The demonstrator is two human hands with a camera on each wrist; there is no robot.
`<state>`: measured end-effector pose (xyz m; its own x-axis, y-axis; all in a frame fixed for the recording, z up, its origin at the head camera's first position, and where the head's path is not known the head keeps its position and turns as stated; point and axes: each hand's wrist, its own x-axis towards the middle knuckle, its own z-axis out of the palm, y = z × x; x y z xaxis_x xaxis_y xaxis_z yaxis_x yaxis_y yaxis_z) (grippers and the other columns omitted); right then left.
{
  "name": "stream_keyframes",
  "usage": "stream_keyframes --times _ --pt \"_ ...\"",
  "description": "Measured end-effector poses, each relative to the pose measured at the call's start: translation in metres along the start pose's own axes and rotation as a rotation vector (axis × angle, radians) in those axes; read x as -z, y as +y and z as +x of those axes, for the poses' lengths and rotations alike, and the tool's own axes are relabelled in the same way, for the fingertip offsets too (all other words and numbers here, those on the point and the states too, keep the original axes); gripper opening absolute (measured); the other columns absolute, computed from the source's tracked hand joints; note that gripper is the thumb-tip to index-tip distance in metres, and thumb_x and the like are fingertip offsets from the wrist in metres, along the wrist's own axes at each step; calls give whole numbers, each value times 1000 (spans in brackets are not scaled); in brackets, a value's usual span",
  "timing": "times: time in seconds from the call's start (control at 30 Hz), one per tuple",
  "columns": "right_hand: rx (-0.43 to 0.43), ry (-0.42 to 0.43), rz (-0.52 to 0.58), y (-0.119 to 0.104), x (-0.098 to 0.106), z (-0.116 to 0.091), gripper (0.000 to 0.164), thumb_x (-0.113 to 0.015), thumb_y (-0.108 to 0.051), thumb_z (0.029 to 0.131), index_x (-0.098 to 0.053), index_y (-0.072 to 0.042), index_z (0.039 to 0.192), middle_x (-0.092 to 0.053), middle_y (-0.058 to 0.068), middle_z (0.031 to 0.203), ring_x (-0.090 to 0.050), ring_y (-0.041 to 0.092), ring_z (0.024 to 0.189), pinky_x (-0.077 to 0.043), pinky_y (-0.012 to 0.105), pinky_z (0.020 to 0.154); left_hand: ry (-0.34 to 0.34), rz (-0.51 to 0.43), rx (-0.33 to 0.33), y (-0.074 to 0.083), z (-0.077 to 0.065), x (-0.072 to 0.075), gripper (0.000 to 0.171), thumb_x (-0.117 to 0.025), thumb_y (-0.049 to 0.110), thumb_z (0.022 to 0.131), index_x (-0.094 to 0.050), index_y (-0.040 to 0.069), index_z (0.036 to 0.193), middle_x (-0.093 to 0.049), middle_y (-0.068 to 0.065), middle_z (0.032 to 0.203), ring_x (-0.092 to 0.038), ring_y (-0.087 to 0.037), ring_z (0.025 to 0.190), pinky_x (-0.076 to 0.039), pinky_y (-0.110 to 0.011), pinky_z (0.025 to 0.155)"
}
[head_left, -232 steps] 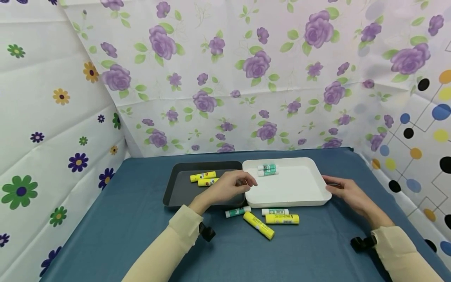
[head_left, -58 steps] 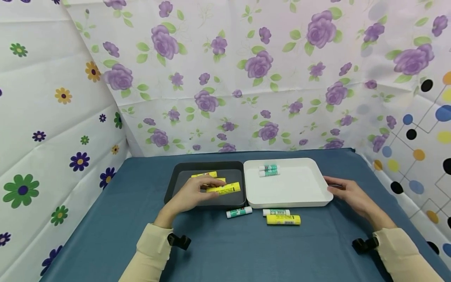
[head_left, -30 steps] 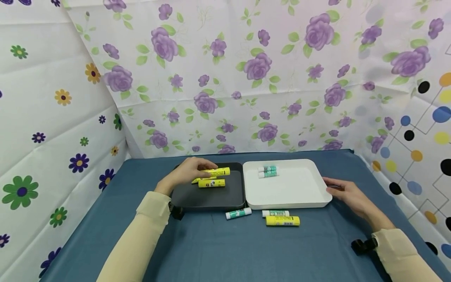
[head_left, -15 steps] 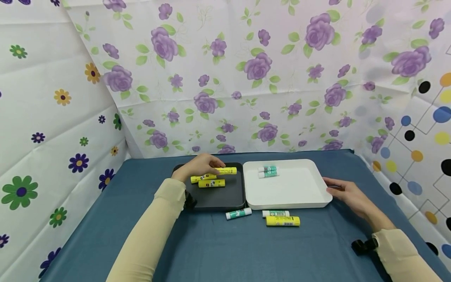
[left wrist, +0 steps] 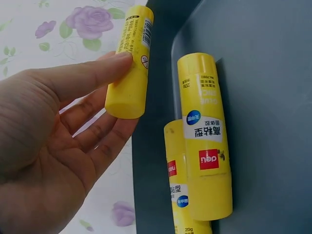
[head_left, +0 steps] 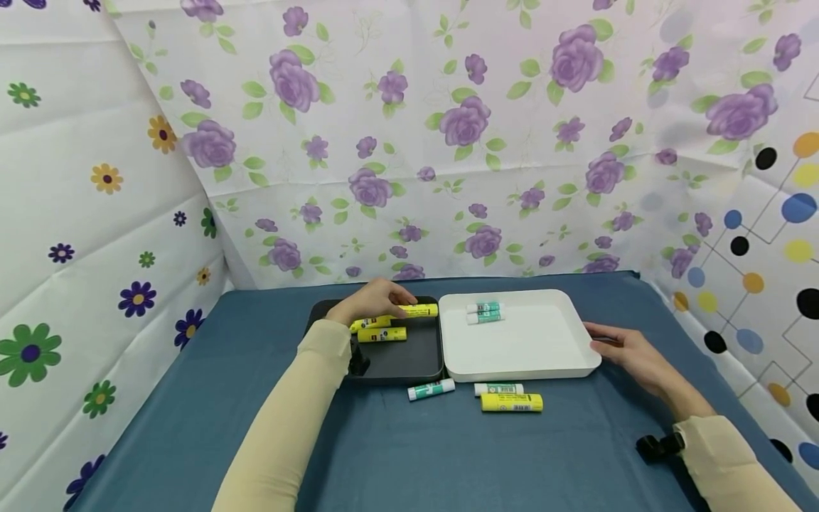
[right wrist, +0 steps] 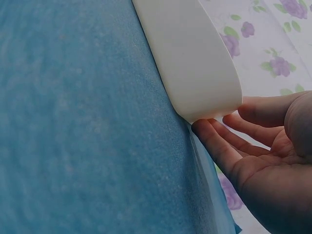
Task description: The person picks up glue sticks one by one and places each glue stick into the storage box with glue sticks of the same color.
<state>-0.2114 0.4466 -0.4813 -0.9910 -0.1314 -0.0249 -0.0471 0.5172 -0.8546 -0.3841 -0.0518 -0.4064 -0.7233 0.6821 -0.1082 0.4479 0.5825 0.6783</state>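
Yellow glue stick (left wrist: pixel 129 73) now being pinched by the L hand (head_left: pixel 371 299), thumb one side, fingers opposite; gripped across the barrel, prob. so rolling is prevented, w/ one end left jutting out to the hand's R. It's held over the far part of the black tray (head_left: pixel 397 366); whether the tray floor is touched can't be told. Just nearer the body than that hand, two yellow sticks (left wrist: pixel 207 146) are laid side by side, apparently kept w/ their own colour. Further R, the white tray (head_left: pixel 525 348) is held by its near R corner btwn thumb and fingertips of the R hand (head_left: pixel 630 352), prob. for steadying. Well L of that hand, two green-and-white sticks (head_left: pixel 485 317) are paired inside. Nearer the body than the L hand and to its R, two loose green-and-white sticks (head_left: pixel 431 390) and one loose yellow stick (head_left: pixel 512 403) are set on blue cloth (head_left: pixel 384 455).
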Motion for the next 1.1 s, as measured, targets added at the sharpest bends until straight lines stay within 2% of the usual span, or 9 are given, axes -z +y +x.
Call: stream_keyframes --times 0.17,0.27,0.33,0.67,1.1 --pt "-4 1 -8 0 0 0 64 -56 -36 109 -38 0 160 -41 29 158 -51 23 135 -49 16 91 -4 15 28 -2 5 -3 31 -73 8 98 -75 10 129 -72 -8 125 -67 -25 114 -57 -40 92" --pt "-5 0 -7 0 0 0 65 -56 -37 109 -38 -1 160 -40 29 159 -43 42 141 -49 15 91 -7 38 34 -3 7 -4 30 -73 8 98 -75 10 128 -72 -9 125 -66 -26 115 -58 -40 91" --pt "-4 2 -3 0 0 0 64 -56 -36 109 -38 -1 160 -40 29 159 -40 46 142 -49 15 91 -12 44 33 -2 9 -5 31 -73 7 98 -74 8 128 -71 -10 126 -66 -27 116 -58 -39 91" --pt "-15 1 -3 1 0 1 64 -56 -35 109 -38 0 160 -41 29 158 -40 47 143 -47 13 89 -49 103 40 1 14 -8 33 -71 1 97 -72 1 130 -71 -14 126 -65 -30 118 -56 -40 98" --pt "-15 -2 10 1 1 1 64 -57 -34 109 -38 1 160 -40 29 159 -38 48 144 -46 11 90 -71 132 78 -7 22 -14 35 -73 0 96 -73 8 130 -71 -11 123 -64 -27 117 -54 -40 100"
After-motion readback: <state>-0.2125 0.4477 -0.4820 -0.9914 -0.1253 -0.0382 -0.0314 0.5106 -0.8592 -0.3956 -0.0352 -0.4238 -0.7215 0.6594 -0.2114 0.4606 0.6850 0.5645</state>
